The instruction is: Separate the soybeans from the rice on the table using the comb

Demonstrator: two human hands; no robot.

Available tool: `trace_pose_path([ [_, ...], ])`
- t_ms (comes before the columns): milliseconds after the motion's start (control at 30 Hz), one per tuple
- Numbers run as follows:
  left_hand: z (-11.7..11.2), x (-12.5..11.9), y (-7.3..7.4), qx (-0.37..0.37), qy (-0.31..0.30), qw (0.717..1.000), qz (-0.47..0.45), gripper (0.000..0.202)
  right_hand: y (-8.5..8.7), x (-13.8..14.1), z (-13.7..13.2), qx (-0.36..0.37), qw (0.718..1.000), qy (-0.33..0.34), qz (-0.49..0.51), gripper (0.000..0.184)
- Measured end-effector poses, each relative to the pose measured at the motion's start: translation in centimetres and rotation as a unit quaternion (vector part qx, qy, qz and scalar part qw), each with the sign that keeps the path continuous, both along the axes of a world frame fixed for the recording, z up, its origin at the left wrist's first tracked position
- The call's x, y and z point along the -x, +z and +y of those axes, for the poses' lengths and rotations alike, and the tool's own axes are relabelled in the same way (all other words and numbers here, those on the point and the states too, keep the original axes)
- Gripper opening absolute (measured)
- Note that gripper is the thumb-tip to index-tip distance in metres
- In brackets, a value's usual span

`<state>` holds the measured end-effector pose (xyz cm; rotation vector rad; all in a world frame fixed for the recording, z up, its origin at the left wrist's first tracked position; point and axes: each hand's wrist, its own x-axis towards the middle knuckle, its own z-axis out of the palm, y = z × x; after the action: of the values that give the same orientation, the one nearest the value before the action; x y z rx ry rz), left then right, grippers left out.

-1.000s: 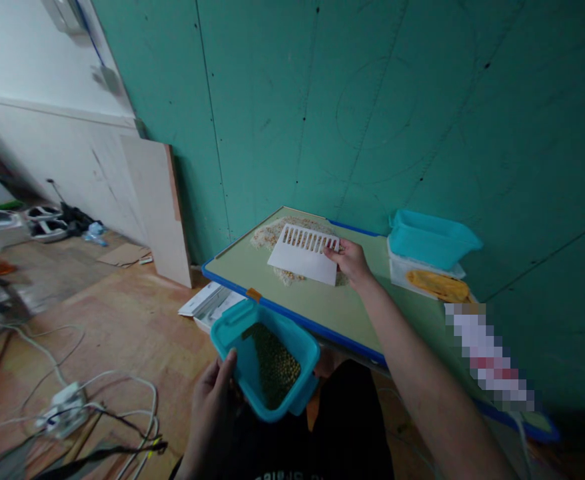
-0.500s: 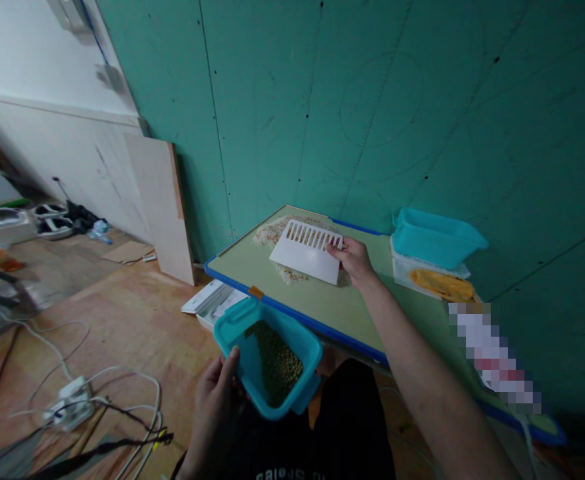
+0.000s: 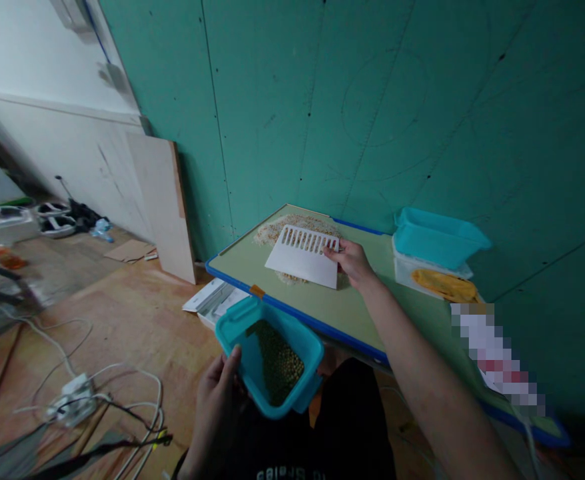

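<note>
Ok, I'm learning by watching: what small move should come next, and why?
Probably draw the slotted scraper in the right hand toward the table's near edge: loose grains lie behind and in front of it, and the left hand holds a blue container, partly filled with green and tan grains, by that edge.

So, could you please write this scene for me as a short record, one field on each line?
Left hand: grips the blue tub, thumb over its rim
Tub contents: green and pale grains
Right hand: holds the white slotted scraper near its slotted end
Under the scraper: loose grains on the green tabletop; whether it touches them is unclear
Tabletop's right part: blue bin on a white container, yellow item in front
Behind: green wall
</note>
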<state>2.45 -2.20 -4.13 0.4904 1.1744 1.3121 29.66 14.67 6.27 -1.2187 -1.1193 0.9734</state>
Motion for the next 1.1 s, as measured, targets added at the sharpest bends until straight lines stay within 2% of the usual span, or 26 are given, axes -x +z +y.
trace_pose_path([
  [267, -0.1, 0.1, -0.2, 0.003, 0.000, 1.000, 0.004, 0.045, 0.1, 0.9, -0.4, 0.000, 1.000, 0.018, 0.003, 0.052],
  [533, -0.1, 0.0, 0.2, -0.010, -0.004, 1.000, 0.009, 0.043, 0.0, 1.7, -0.5, -0.011, 1.000, 0.027, -0.009, 0.047],
  [833, 0.0, 0.1, -0.4, -0.006, 0.000, 1.000, 0.018, 0.046, 0.0, 2.6, -0.8, 0.018, 0.999, 0.037, 0.028, 0.054],
  [1100, 0.0, -0.1, 0.2, -0.007, -0.001, 1.000, 0.008, 0.050, -0.1, 2.8, -0.8, 0.022, 0.998, 0.046, 0.022, 0.053],
])
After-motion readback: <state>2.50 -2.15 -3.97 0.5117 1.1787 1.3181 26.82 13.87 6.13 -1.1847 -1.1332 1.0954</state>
